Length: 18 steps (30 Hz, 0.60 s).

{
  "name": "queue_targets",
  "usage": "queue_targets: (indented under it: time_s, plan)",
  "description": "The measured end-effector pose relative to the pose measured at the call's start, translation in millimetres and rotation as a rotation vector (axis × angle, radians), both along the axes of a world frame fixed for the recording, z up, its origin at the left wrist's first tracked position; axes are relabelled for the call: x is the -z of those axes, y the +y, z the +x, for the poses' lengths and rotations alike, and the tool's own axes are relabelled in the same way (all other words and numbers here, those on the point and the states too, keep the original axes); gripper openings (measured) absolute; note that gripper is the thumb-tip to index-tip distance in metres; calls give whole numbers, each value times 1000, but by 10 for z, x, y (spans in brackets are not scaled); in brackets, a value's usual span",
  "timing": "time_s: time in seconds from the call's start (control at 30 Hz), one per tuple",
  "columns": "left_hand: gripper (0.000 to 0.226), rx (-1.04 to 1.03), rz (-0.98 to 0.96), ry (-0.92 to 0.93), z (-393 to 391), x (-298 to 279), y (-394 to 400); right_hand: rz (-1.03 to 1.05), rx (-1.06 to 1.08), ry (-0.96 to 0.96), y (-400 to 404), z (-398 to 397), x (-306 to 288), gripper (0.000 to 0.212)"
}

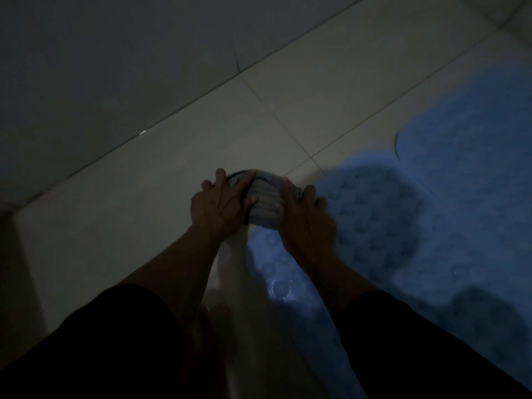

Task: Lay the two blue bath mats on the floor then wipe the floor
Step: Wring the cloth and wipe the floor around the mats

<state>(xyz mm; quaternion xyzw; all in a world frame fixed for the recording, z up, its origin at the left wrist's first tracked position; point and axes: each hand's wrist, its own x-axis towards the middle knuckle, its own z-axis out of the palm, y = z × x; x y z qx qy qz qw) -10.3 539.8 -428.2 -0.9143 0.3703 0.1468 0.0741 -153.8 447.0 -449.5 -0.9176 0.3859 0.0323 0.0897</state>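
Both hands, left hand [220, 201] and right hand [305, 217], flat-fingered on striped cloth [263, 197], frame centre, tiled floor [144, 182], blue bath mats [417, 226] right.

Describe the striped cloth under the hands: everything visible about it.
The cloth is a small bunched pad of soft ribbed fabric with alternating grey-blue and paler stripes; the dim light blurs finer detail. It lies on the pale tiled floor, at the edge of the nearer blue bath mat, and may overlap it. The left hand presses its left side with spread fingers; the right hand covers its right side. Only the middle strip shows.
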Motion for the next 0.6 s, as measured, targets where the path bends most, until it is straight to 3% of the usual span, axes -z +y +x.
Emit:
queue_targets:
  time_s: [0.17, 0.37, 0.6]
  plan:
    - [58, 52, -67, 10, 80, 45, -244, 35, 48, 14, -220, 54, -20, 65]
    - [55, 113, -158, 24, 182, 128, -684, -74, 188, 17, -538, 165, 54, 53]
    - [57, 237, -181, 71, 234, 188, -1307, 36, 278, 38, -1014, 119, 17, 64]
